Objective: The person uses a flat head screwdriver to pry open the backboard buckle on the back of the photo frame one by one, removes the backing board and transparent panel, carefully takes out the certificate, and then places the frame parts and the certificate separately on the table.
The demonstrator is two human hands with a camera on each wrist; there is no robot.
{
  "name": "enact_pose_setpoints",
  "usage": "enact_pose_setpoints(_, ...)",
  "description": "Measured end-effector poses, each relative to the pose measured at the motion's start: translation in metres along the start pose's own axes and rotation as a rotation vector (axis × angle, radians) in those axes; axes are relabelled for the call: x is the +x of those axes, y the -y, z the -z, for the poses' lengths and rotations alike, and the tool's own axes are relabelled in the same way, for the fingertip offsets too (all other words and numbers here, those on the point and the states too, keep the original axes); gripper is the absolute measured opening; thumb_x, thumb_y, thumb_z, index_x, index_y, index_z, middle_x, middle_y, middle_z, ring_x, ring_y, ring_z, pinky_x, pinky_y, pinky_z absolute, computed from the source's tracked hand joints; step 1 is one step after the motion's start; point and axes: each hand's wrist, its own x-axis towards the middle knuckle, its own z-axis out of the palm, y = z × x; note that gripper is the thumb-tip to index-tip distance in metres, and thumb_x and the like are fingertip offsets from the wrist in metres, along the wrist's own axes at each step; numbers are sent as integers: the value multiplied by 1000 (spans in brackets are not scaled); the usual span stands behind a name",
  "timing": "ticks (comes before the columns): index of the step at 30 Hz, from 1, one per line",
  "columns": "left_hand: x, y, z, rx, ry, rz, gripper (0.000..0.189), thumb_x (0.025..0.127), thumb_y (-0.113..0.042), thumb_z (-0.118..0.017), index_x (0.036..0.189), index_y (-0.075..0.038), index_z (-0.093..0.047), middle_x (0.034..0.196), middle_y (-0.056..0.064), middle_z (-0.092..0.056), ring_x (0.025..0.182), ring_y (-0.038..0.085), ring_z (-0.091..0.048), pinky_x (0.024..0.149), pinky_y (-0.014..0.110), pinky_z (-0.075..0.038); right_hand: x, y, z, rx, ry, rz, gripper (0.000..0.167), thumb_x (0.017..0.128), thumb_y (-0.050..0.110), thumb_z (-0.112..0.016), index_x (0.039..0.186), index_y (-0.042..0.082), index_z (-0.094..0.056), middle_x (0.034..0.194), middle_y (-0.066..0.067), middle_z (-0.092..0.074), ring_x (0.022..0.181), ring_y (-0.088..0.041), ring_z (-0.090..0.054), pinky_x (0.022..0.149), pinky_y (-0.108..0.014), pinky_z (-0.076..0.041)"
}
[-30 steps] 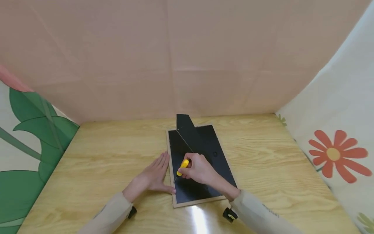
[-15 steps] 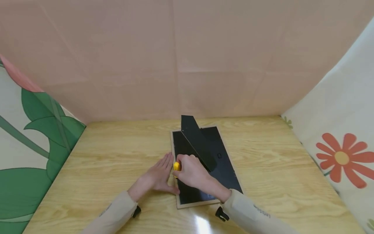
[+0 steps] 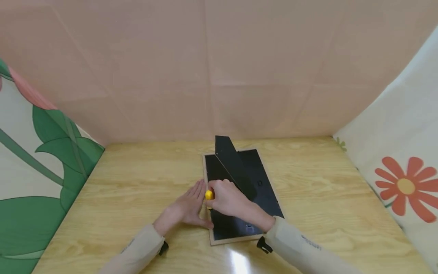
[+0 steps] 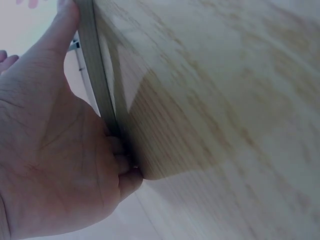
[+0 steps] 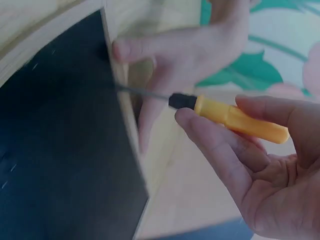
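There it was, the right hand (image 3: 228, 198) with a yellow screwdriver (image 3: 209, 195) pinched between thumb and fingers, over the left side of a picture frame (image 3: 232, 240)! The right wrist view gave the close look: the thumb on one side of the handle, fingertips on the other, one of them right by the black collar (image 5: 182, 101), and the thin metal shaft (image 5: 145, 93) running to the seam where pale rim met black board (image 3: 265, 203). The very tip was too blurred to say exactly what it touched.

Across from it, the left hand (image 3: 191, 207) lay spread wide, its fingers straight and together against the frame's outer left side, the thumb out at the rim near the close corner. No tool there, just a hand braced on the edge!

The frame lay back up on the wooden surface (image 3: 147, 167), slightly turned, its black stand (image 3: 236, 167) slanting over the board and jutting past the far edge. A small ring (image 3: 259, 183) sat right of the stand. Behind hung a plain pinkish cloth (image 3: 212, 68); to the right, a big red flower (image 3: 406, 186) on white; to the left, green leaves (image 3: 72, 152).
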Motion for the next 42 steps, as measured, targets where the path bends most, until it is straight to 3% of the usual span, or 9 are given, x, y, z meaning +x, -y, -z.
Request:
enact_pose_setpoints(8, -3, -5, 4, 48, -24, -1, 131, 70, -82, -56, 152, 4, 0, 158, 22, 6, 146, 34, 1, 116, 41, -13, -26, -44, 29, 176, -54, 4, 18, 88, 20, -73, 91, 7, -60, 75, 2, -67, 60, -14, -64, 56, -27, -55)
enact_pose_setpoints(12, -5, -2, 2, 21, -65, -48, 130, 72, -79, -59, 151, 8, -2, 157, 27, 3, 145, 37, -1, 116, 43, -13, -44, -75, 37, 425, -107, 17, 17, 96, 18, -62, 100, 2, -59, 114, -14, -68, 96, -28, -68, 80, -34, -56)
enact_pose_setpoints(17, -8, 4, 11, -86, -96, -80, 111, 84, -65, -59, 150, 9, -9, 157, 28, -3, 144, 39, -6, 116, 46, -15, -61, -106, 33, 556, -166, 61, 16, 101, 16, -51, 104, 0, -55, 142, -18, -47, 131, -35, -43, 102, -47, -39)
enact_pose_setpoints(22, -3, 0, 26, -174, -269, -99, 86, 94, -46, -59, 151, 4, -18, 157, 25, -14, 143, 36, -17, 114, 48, -21, -68, -123, 25, 566, -171, 41, 21, 102, 18, -49, 104, -3, -52, 144, -15, -45, 136, -33, -36, 106, -40, -34)
enact_pose_setpoints(26, 13, -11, 25, -251, -417, -183, 83, 97, -36, -59, 154, -6, -8, 158, 18, -13, 144, 29, -19, 113, 44, -24, -67, -132, 20, 639, -177, 5, 22, 103, 17, -46, 100, -5, -47, 142, -17, -46, 138, -33, -32, 110, -47, -27)
enact_pose_setpoints(30, 25, -20, 20, -303, -472, -217, 85, 99, -31, -56, 156, -17, 5, 156, 16, -17, 139, 27, -29, 109, 43, -33, -68, -137, 16, 688, -196, -23, 21, 103, 15, -46, 98, -6, -47, 139, -18, -49, 138, -33, -33, 110, -44, -28)
enact_pose_setpoints(36, 36, -19, 15, -190, -397, -130, 79, 100, -37, -52, 155, -4, -6, 156, 24, -14, 141, 35, -24, 108, 48, -32, -74, -141, 9, 709, -152, -45, 22, 103, 15, -47, 100, -6, -52, 137, -18, -51, 137, -31, -33, 100, -13, -31)
enact_pose_setpoints(39, 37, -16, 13, -146, -331, -118, 74, 100, -39, -50, 152, 2, -17, 158, 23, -10, 142, 38, -20, 109, 52, -29, -81, -142, 8, 736, -149, -68, 26, 104, 17, -46, 105, -9, -51, 130, -20, -58, 129, -29, -46, 98, -19, -40)
enact_pose_setpoints(42, 35, -14, 14, -127, -270, -114, 72, 100, -41, -49, 152, 1, -20, 159, 21, -5, 143, 37, -17, 110, 53, -27, -93, -143, 9, 752, -210, -128, 28, 103, 16, -47, 107, -12, -49, 106, -22, -67, 101, -25, -65, 86, -29, -53)
